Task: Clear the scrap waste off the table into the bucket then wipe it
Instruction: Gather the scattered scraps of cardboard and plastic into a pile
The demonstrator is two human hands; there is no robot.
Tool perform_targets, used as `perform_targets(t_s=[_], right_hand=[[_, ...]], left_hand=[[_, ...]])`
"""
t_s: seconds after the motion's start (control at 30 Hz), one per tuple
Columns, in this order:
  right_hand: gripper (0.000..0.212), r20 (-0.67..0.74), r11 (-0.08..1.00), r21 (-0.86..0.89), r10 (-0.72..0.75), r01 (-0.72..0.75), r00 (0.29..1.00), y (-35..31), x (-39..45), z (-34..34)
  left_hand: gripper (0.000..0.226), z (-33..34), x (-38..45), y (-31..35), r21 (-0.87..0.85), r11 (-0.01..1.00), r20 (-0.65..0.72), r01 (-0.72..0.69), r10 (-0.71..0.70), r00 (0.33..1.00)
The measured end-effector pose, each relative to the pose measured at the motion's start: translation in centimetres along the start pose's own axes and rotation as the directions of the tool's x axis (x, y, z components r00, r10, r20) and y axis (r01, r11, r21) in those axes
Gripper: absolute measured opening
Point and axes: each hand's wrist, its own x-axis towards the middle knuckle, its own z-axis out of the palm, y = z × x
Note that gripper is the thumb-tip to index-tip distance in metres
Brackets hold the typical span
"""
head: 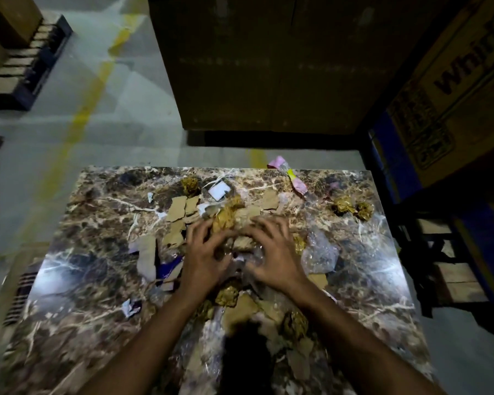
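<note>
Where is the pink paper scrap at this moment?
In the head view, the pink paper scrap lies at the table's far right edge, beside a yellow scrap, far beyond both hands.

Both your bare forearms reach forward from the bottom of the view and converge toward the middle. Your left hand (204,252) lies palm down with its fingers spread and bent like a claw, fingertips pointing forward and slightly right. Your right hand (274,249) mirrors it, palm down, fingers spread and curved, tips angled toward the left hand. The two hands sit close together, their fingertips nearly meeting, and motion blur softens both.
</note>
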Motion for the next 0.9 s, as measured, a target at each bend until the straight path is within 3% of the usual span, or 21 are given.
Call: perform_targets(t_s=[0.2,0.33,0.43,0.6,0.73,0.83,0.9], right_hand=[[0.082,0.111,0.960,-0.236,-0.128,0.152,0.985,-1.2,-3.8,4.2],[0.087,0.129,0.918,-0.351,-0.149,0.186,0.980,-0.6,-3.5,5.5],[0.082,0.164,0.920,-0.331,-0.162,0.209,0.973,-0.6,-2.8,6.1],[0.108,0.294,0.998,-0.044,-0.022,0.036,0.956,-1.0,-2.2,6.1],[0.137,0.420,0.986,0.153,-0.005,-0.065,0.907,-0.7,-1.4,4.0],[0.140,0.465,0.821,0.536,-0.092,-0.197,0.881,0.1,-1.2,2.2],[0.131,0.433,0.711,0.669,-0.138,-0.215,0.891,0.4,-1.1,1.7]], left_hand=[[0.079,0.2,-5.4,-3.4,-0.043,0.999,0.013,0.028,-0.028,1.000],[0.080,-0.5,-5.7,-3.6,0.002,0.997,0.193,0.078,-0.077,0.978],[0.080,0.2,-5.4,-3.3,0.037,0.997,0.262,0.071,-0.078,0.962],[0.097,2.0,-5.3,-1.3,0.173,0.978,0.312,0.113,-0.164,0.936],[0.086,2.3,-4.8,-0.8,0.254,0.956,0.282,0.148,-0.219,0.934],[0.077,2.8,-4.7,-0.9,0.330,0.935,0.241,0.128,-0.214,0.946],[0.075,3.1,-4.7,-1.1,0.370,0.922,0.219,0.115,-0.207,0.953]])
